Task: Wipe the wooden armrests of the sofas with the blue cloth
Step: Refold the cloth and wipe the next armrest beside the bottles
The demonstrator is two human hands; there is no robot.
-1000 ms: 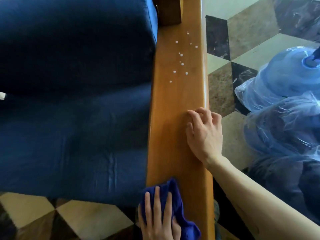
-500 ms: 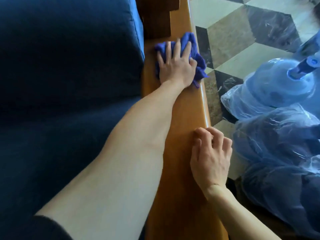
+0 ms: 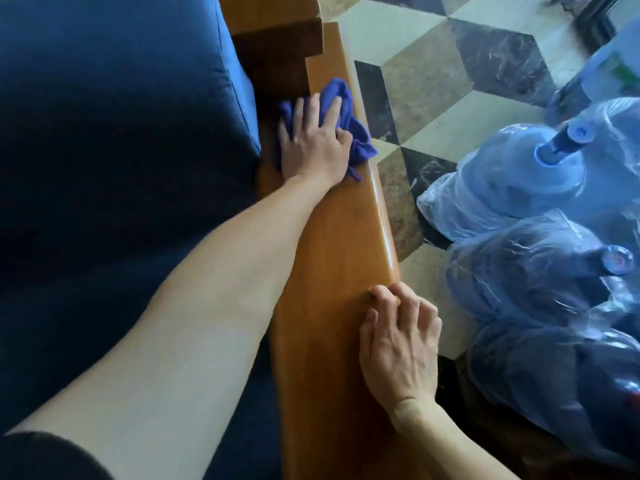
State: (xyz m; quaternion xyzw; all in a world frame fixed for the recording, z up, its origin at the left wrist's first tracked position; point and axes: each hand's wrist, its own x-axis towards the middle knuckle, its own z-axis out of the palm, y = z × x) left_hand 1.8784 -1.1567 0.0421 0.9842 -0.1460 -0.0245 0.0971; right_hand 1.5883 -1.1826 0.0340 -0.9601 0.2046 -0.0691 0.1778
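Observation:
A long wooden armrest [image 3: 332,258] runs from the bottom of the view up to the sofa's wooden back post. My left hand [image 3: 311,140] lies flat with straight fingers on the crumpled blue cloth [image 3: 356,133], pressing it onto the far end of the armrest beside the dark blue cushion [image 3: 114,140]. My right hand [image 3: 398,344] rests on the armrest's outer edge nearer to me, fingers bent over the rim. No droplets show on the bare wood.
Several blue water jugs wrapped in clear plastic [image 3: 540,209] stand close against the armrest's right side. A patterned marble floor [image 3: 433,71] lies beyond. The sofa's wooden back post [image 3: 277,32] blocks the armrest's far end.
My left hand swept the cloth from the near end up the armrest over the white droplets, and has since pulled it slightly back from the far end. My right hand kept its place.

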